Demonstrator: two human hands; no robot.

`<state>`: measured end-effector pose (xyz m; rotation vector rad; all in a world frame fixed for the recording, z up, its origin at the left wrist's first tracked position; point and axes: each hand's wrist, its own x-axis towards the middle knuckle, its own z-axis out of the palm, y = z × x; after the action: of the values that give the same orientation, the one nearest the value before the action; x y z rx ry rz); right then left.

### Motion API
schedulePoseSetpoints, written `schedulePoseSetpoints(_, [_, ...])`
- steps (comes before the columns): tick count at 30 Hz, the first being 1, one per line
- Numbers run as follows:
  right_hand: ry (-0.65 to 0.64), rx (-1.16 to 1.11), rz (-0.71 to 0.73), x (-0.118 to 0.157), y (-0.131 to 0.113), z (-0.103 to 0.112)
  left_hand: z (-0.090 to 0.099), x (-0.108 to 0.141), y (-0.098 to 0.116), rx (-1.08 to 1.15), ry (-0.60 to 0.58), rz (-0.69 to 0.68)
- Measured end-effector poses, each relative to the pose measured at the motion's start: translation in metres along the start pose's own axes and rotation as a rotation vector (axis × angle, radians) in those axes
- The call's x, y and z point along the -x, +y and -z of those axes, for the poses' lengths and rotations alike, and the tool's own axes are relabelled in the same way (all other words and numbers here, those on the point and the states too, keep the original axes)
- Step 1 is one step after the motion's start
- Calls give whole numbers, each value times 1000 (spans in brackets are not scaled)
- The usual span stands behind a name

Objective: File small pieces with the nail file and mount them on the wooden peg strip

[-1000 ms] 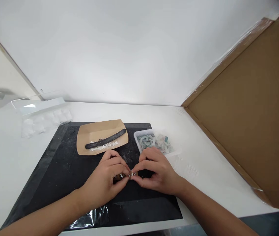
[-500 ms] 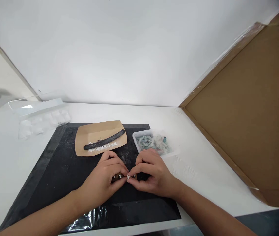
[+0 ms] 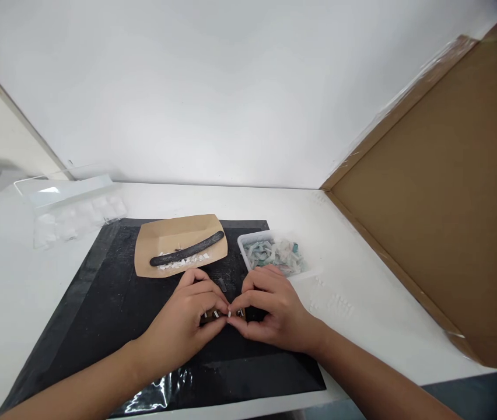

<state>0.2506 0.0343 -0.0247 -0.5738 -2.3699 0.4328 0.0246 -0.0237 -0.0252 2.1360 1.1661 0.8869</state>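
My left hand [image 3: 187,315] is closed, its thumb and forefinger pinching beside a narrow brown strip [image 3: 209,318] with small shiny silver pieces on it. Opposite it, my right hand [image 3: 275,306] is closed too, its fingertips at a tiny white piece [image 3: 230,314]. Both hands' fingertips meet at that spot, over the black mat [image 3: 100,326]. Fingers hide most of the strip. Just beyond, a brown paper tray [image 3: 147,248] holds small white chips [image 3: 181,263] and a curved black nail file [image 3: 187,249].
Behind my right hand stands a white plastic tub [image 3: 248,236] of crumpled greenish and clear plastic bits [image 3: 275,255]. A clear plastic box [image 3: 77,213] with white contents lies at the left. Cardboard [image 3: 427,192] walls off the right side; a white wall [image 3: 196,99] rises behind.
Both hands keep almost the same pose. The tiny white piece at the fingertips now looks more upright. The whole view has shifted slightly.
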Motion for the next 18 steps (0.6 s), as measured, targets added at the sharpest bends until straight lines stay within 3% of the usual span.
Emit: schedulePoseSetpoints(18, [-30,14,-9,0,-3,3,0,1,-2,-24,19,-40])
